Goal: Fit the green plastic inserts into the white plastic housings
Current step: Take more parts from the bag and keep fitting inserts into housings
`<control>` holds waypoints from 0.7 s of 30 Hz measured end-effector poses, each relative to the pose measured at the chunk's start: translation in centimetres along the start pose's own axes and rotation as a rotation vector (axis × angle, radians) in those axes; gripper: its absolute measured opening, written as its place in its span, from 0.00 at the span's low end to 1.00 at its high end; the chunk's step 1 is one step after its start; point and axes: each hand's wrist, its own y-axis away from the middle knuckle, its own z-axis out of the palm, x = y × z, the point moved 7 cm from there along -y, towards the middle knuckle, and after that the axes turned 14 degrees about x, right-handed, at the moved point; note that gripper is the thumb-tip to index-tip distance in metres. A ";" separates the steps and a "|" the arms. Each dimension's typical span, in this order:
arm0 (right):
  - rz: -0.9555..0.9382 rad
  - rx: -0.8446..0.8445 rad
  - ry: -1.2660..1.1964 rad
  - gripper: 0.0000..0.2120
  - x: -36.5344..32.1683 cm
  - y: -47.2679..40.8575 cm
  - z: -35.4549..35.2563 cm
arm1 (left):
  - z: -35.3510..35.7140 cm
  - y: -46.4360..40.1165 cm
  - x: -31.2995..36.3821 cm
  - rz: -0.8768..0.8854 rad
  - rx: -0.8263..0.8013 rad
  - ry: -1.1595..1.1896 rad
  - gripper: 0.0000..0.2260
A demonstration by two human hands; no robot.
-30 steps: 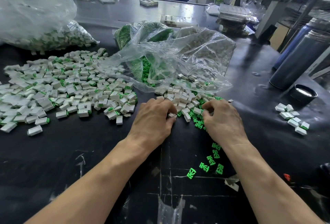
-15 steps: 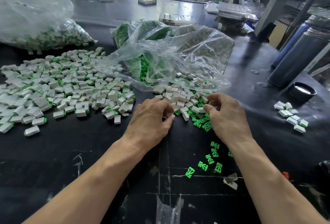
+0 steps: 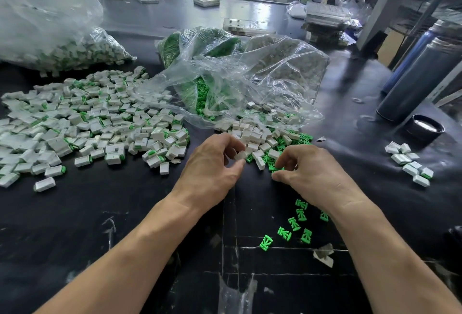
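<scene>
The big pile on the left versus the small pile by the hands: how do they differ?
The big pile on the left is much broader; the small pile by the hands is compact. The left pile's white housings mostly show a green end, apparently fitted; the small pile mixes bare housings with loose green inserts. The small pile spills from a clear bag; the left pile lies in the open. Both rest on the black table.

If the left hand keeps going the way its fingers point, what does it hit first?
Probably the loose pile of white housings just beyond the fingertips of the left hand, which already pinches one white housing. The clear plastic bag lies behind that pile. Depth is hard to judge.
</scene>
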 end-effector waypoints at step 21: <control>0.070 0.103 -0.936 0.09 -2.6 1.0 0.5 | 0.5 -0.2 -0.1 -0.384 -0.029 0.831 0.08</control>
